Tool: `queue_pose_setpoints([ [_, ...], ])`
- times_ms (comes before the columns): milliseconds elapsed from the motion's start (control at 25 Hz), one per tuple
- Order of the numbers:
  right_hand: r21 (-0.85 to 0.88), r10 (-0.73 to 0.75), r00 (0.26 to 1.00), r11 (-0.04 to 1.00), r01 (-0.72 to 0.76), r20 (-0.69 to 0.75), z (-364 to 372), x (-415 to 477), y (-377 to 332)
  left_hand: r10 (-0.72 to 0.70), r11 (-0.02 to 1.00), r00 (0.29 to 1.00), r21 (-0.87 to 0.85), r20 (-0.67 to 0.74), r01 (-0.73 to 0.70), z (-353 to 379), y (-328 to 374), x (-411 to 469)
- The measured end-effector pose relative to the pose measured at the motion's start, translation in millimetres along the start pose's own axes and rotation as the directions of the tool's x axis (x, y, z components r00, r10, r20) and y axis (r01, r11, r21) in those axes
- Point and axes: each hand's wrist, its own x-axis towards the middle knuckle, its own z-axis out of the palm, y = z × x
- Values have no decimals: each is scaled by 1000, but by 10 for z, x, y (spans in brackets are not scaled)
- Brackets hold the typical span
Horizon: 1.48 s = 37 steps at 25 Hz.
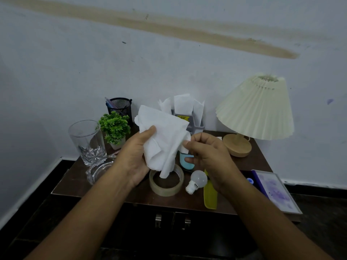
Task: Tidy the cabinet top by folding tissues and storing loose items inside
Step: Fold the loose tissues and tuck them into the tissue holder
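1. Fingers (150, 130) of left hand (138, 152) curled round the tissue (163, 136), thumb on top. Right hand (204, 152) pinches its right edge betw. thumb and fingertips.
2. Tissue is held in the air above the cabinet top (75, 181), crumpled, lower tip hanging over the tape roll (166, 182). No neat fold visible.
3. Progress: early, in my judgement. Spare tissues (183, 106) stand loose in the holder (197, 125) at rear.
4. Outstanding: tape roll, bulb (197, 180), comb (210, 196) etc. lie on top. Cabinet doors (172, 220) closed.
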Motion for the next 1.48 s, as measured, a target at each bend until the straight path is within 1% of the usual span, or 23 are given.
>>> queue_pose_setpoints([
  [80,86,2,999,996,1,-32,-16,6,-20,-15,1000,1000,26,7,15,13,-4,-35],
  [120,95,-16,999,995,21,-50,-27,5,-33,-10,999,1000,50,3,10,10,-6,-45],
  [240,15,-151,985,988,153,-80,-69,-11,-93,35,995,999,95,-17,-33,-10,-10,-56],
  [320,4,-175,979,984,176,-100,-116,-20,-132,47,995,998,91,-31,-44,-1,11,-65],
  [400,36,-156,978,986,162,-137,-176,-15,-151,31,997,999,66,-25,-30,15,41,-80],
  [520,104,-80,980,990,100,-182,-225,7,-130,-2,1000,1000,25,-6,2,17,63,-96],
  [640,101,-38,975,993,61,-218,-190,51,-91,-24,999,999,32,27,23,45,36,-121],
  [800,134,-23,980,990,50,-195,-132,82,-72,-96,995,987,12,132,96,102,-26,-161],
  [1000,172,-4,982,984,37,-189,-141,100,-62,-114,993,979,-21,172,119,69,-17,-178],
  [1080,152,-11,984,988,39,-179,-141,97,-68,-130,991,979,20,156,129,100,-51,-207],
  [1120,145,-18,986,988,43,-168,-137,93,-74,-130,991,984,44,124,125,108,-76,-200],
  [1200,121,-34,987,991,54,-158,-132,76,-86,-124,989,992,85,22,121,109,-109,-174],
  [1320,47,-48,986,997,56,-162,-112,39,-100,-165,979,981,103,-102,175,105,-128,-149],
  [1400,-47,-79,986,996,73,-144,-104,13,-94,-180,975,975,111,-128,195,133,-144,-152],
  [1480,-117,-120,989,987,111,-81,-72,-32,-117,-190,973,972,106,-137,205,150,-158,-147],
])
